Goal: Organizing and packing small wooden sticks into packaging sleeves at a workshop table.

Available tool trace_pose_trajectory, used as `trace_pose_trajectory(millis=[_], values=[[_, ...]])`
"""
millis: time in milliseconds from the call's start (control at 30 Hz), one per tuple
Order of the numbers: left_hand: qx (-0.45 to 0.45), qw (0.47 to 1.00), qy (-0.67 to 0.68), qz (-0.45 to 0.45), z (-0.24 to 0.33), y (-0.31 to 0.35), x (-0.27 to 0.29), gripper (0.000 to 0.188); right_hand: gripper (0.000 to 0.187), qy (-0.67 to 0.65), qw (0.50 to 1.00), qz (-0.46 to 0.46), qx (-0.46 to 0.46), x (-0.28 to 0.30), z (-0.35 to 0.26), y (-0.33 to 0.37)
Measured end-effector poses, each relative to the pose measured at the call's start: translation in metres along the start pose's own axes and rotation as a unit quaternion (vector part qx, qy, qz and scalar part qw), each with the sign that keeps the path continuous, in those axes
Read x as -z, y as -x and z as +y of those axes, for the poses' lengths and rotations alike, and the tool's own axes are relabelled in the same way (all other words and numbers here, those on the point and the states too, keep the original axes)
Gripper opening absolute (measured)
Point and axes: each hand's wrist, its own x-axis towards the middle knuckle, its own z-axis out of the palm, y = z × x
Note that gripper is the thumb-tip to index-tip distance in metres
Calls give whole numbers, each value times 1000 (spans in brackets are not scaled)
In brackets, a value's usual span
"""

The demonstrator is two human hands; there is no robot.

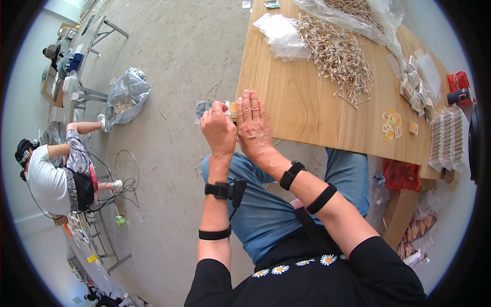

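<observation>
At the table's left edge, a small clear plastic bag (203, 108) with white-tipped cotton swabs and a yellow card inside juts out past the edge. My left hand (219, 132) is closed, its curled fingers gripping the bag from the near side. Beside it my right hand (254, 125) lies flat, fingers straight and together, over the bag's right part at the table edge. The hands hide much of the bag. A loose heap of cotton swabs (340, 59) lies farther off on the wooden table (286, 97), next to a stack of clear bags (280, 36).
Yellow cards (391, 123) lie scattered to the right. Beyond them stand rows of packed swabs (447, 138), filled packs (417, 89) and a red pouch (458, 81). A cardboard box (401, 215) sits below. Another person (53, 174) works at the left, near a grey sack (128, 94).
</observation>
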Motion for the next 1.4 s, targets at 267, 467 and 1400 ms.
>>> trace_pose_trajectory(millis=[267, 467, 1400], values=[[-4, 1000, -24, 3, 6, 0, -1, 10, 62, 27, 1000, 9, -14, -4, -7, 1], [22, 1000, 5, 3, 5, 1, -3, 17, 61, 5, 1000, 10, -21, -7, -11, 0], [131, 980, 151, 2, -3, 3, -1, 10, 64, -44, 999, 16, 0, -5, -16, -2]])
